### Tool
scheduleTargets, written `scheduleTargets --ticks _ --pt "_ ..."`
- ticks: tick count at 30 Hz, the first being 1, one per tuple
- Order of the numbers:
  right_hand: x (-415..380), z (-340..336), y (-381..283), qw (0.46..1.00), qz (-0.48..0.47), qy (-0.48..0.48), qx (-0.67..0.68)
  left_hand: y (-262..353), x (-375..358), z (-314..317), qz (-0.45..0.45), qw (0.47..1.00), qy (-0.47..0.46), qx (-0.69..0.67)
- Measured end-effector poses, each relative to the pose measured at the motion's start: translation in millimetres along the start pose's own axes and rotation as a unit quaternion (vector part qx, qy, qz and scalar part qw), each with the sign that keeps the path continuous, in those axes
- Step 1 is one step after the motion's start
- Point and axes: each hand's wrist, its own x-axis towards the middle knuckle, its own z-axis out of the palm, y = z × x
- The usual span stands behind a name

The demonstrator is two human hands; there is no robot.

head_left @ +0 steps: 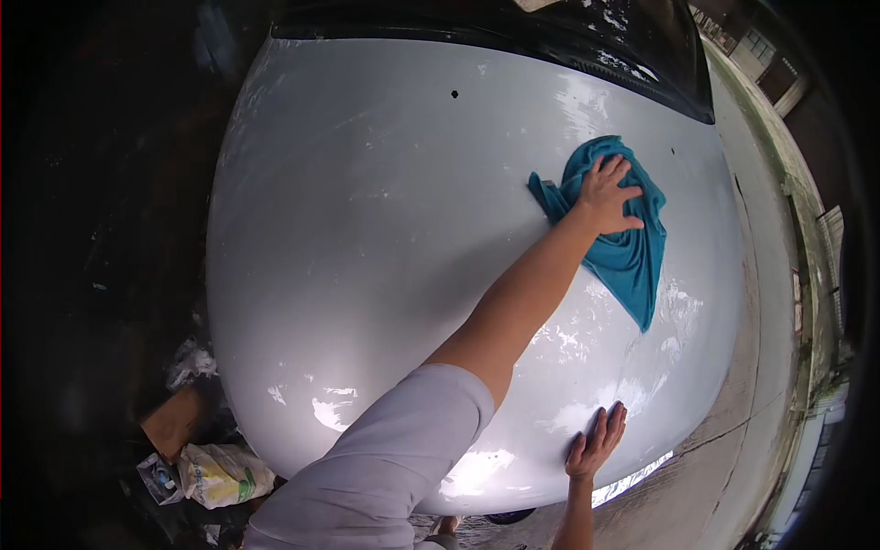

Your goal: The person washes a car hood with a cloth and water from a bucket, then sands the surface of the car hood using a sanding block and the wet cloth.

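Observation:
My left hand presses down on a teal cloth, which lies crumpled on the right part of a silver-white car hood. That arm reaches out from the lower middle in a light grey short sleeve. My right hand lies flat on the hood near its front edge, fingers apart and holding nothing. Wet, shiny patches show on the hood around and below the cloth.
The dark windshield runs along the top of the hood. A concrete driveway passes on the right beside a wall. On the ground at lower left lie a plastic bag and a piece of cardboard. The left side is in deep shadow.

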Motion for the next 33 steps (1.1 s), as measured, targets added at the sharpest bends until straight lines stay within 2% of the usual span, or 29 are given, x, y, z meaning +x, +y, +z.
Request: scheduleTargets --ticks 4,7,9,12,14,15,16,20,22,25,28,31,33 --pt "0 0 0 1.0 -0.002 -0.005 -0.003 -134 -6 -111 -0.174 0.975 0.049 0.131" --pt "1 0 3 1.0 -0.01 -0.01 -0.005 -238 -62 -195 -0.289 0.927 0.104 0.213" --pt "-2 1 3 1.0 -0.006 -0.007 -0.002 -289 -118 -248 -0.385 0.889 0.108 0.224" --pt "-2 0 1 1.0 0.002 -0.008 0.003 -337 -221 -303 -0.494 0.822 0.121 0.256" --pt "1 -1 -1 1.0 0.002 -0.003 0.008 -344 -291 -327 -0.55 0.785 0.132 0.251" --pt "3 0 -2 1.0 0.006 -0.005 0.014 -336 -323 -335 -0.572 0.774 0.13 0.237" --pt "3 0 -3 1.0 0.005 0.0 0.01 -349 -366 -339 -0.554 0.792 0.143 0.211" --pt "1 -1 -3 1.0 0.012 0.01 0.014 -279 -483 -323 -0.565 0.793 0.193 0.12" --pt "3 -1 -6 1.0 0.015 0.02 0.012 -237 -534 -301 -0.549 0.797 0.209 0.143" --pt "3 0 -5 0.999 0.025 0.023 0.022 -144 -565 -254 -0.54 0.782 0.169 0.263" --pt "5 -2 -6 0.999 0.026 0.029 0.029 -45 -556 -187 -0.522 0.776 0.155 0.317" --pt "2 -3 -5 0.996 0.03 0.044 0.073 51 -511 -119 -0.461 0.815 0.119 0.33" --pt "-4 -6 1 0.985 0.017 0.071 0.154 117 -461 -73 -0.406 0.854 0.092 0.311"
